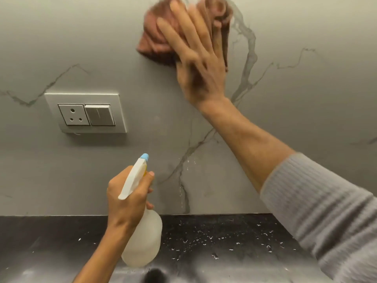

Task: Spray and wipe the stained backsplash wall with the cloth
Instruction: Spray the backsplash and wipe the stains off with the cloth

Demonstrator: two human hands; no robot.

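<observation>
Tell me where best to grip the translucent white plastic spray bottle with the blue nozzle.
Grip the translucent white plastic spray bottle at its narrow neck under the white trigger head, coming from behind, as the left hand does: the round body is wide, and the forefinger then reaches the trigger while the blue nozzle faces the wall.

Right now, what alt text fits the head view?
The right hand presses a pink cloth flat on the marble wall, high up. The left hand grips a spray bottle above the counter, right of a socket.
</observation>
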